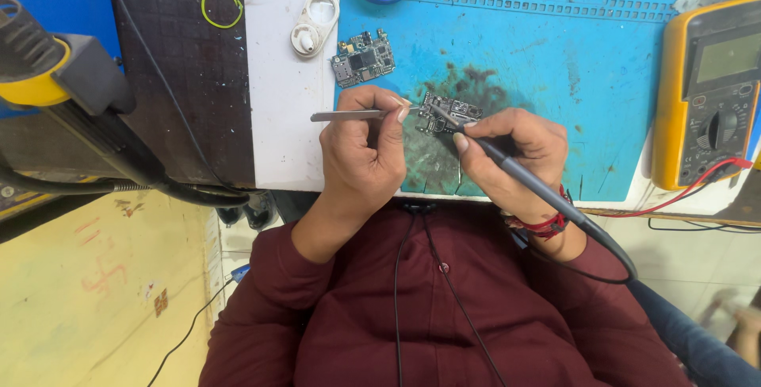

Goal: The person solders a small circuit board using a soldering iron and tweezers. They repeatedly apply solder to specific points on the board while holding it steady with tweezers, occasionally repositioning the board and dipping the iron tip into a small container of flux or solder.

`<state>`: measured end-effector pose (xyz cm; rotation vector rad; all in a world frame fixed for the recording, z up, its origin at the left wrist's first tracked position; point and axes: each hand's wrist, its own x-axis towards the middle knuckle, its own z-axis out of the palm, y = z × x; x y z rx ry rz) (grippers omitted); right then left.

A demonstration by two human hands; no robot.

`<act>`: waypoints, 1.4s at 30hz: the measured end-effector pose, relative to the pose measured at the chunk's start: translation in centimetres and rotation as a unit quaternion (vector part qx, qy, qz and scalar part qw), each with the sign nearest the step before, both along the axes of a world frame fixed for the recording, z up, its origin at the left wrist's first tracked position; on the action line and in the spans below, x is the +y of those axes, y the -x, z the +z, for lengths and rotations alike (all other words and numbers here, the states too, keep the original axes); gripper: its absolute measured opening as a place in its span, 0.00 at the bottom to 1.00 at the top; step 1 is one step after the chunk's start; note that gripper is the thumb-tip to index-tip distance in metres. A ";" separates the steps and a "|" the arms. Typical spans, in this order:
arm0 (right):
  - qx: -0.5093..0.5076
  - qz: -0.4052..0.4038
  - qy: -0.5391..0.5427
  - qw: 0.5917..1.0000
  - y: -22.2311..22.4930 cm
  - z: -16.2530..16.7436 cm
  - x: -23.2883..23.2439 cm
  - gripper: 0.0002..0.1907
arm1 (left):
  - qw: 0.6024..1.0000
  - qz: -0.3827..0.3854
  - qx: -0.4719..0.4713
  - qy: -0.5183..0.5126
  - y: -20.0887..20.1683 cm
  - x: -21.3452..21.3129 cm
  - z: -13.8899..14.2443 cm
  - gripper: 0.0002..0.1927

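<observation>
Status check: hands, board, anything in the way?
Left hand pinching tweezers. Right hand gripping soldering iron, tip on circuit board. Second board lies apart on blue mat. Nothing blocking.

Two circuit boards [449,112] [363,57] — one yellow multimeter [708,94], one tweezers [353,115], one soldering iron [515,169] — two hands [365,145] [511,153].

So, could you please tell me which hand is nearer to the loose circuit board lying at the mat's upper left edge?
Left. The left hand sits just below that circuit board, holding tweezers; the right hand is farther right, holding a soldering iron.
</observation>
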<state>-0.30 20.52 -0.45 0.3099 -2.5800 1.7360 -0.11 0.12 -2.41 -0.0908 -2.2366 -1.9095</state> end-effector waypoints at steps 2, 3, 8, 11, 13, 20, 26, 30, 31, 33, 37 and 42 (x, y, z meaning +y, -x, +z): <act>-0.001 0.002 0.003 1.000 0.0 0.0 0.0 0.06 | 1.000 0.000 0.005 0.000 0.0 0.0 0.0 0.07; -0.001 0.006 0.006 1.000 0.0 0.1 0.0 0.06 | 1.000 0.002 0.005 0.000 0.0 0.0 0.0 0.07; 0.005 0.007 -0.001 1.000 0.1 0.1 0.0 0.06 | 1.000 0.003 0.002 -0.004 0.0 0.0 0.0 0.07; 0.004 0.011 0.005 1.000 0.1 0.1 0.0 0.06 | 1.000 0.004 0.003 -0.002 0.0 0.0 0.0 0.07; 0.005 0.013 0.002 1.000 0.1 0.1 0.0 0.06 | 1.000 0.005 0.005 0.002 0.0 0.0 0.0 0.07; 0.011 0.004 -0.010 1.000 0.1 0.1 -0.1 0.06 | 1.000 0.010 -0.004 0.006 0.0 0.0 0.0 0.07; 0.012 0.007 -0.011 1.000 0.2 0.1 -0.1 0.06 | 1.000 0.008 -0.004 0.002 0.1 0.0 -0.1 0.07; -0.010 -0.004 0.000 1.000 0.1 0.1 -0.1 0.06 | 1.000 0.006 0.002 -0.003 0.1 0.0 -0.2 0.07; -0.020 -0.010 0.007 1.000 0.1 0.1 -0.2 0.06 | 1.000 0.007 0.001 -0.003 0.1 -0.1 -0.3 0.07; -0.011 -0.005 0.002 1.000 0.1 0.1 -0.2 0.06 | 1.000 0.006 -0.001 0.000 0.0 -0.2 -0.5 0.07; 0.014 0.005 -0.010 1.000 0.2 0.1 -0.3 0.06 | 1.000 0.015 0.008 0.008 0.2 -0.1 -0.5 0.07; -0.012 -0.016 0.043 0.999 0.3 -0.1 -0.5 0.07 | 1.000 0.015 -0.028 0.001 0.2 -2.0 2.2 0.12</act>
